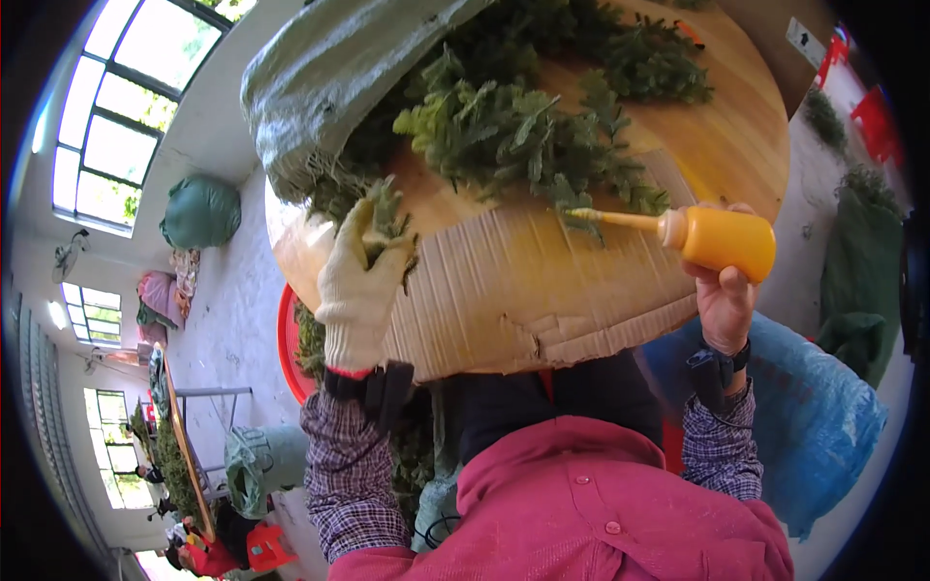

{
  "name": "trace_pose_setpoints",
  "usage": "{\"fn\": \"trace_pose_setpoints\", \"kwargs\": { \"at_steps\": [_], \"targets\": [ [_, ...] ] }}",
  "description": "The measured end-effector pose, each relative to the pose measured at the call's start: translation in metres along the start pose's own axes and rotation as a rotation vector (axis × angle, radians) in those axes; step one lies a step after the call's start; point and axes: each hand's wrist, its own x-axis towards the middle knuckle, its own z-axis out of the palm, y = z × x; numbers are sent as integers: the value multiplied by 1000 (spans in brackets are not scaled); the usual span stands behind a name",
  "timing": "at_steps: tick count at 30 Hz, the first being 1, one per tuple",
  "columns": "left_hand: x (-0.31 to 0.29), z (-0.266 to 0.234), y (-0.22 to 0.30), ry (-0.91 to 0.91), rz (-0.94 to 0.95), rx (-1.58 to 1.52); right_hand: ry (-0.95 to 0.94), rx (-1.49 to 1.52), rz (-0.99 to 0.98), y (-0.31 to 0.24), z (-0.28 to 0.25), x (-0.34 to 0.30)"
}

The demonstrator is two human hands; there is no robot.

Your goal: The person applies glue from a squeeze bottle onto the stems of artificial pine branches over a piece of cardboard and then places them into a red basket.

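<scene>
My left hand (354,286), in a white knitted glove, is closed round a small green conifer sprig (386,208) at the table's left side. My bare right hand (725,300) grips a yellow squeeze bottle (728,242) lying nearly level, its long thin nozzle pointing left. The nozzle's tip is at the edge of a pile of green conifer sprigs (523,136); whether it touches them I cannot tell. Beneath both hands lies a worn sheet of corrugated cardboard (475,290) with yellow stains, on a round wooden table (746,126).
A greyish-green woven sack (329,82) spills sprigs onto the table's far left. A red round tub (289,334) stands below the left edge. On the right are a blue plastic sack (804,407) and a dark green sack (857,281). Further left, a person (208,552) is near another table.
</scene>
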Motion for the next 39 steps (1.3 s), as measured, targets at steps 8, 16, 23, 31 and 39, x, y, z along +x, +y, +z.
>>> {"fn": "trace_pose_setpoints", "kwargs": {
  "at_steps": [8, 16, 23, 31, 39],
  "targets": [
    [-68, 10, -10, -105, -65, -148, -31, -9, -45, 6, -9, 8],
    [-62, 5, -8, -4, 68, 41, -57, -3, -29, 3, -11, 4],
    [-56, 24, -11, -93, 306, 236, -53, -33, -42, 2, -14, 5],
    [-51, 32, -15, -60, 310, 70, -28, -38, -84, 1, -10, -2],
    [-49, 32, -17, 9, 459, 265, -253, -222, -223, -3, 59, -30]
  ]
}}
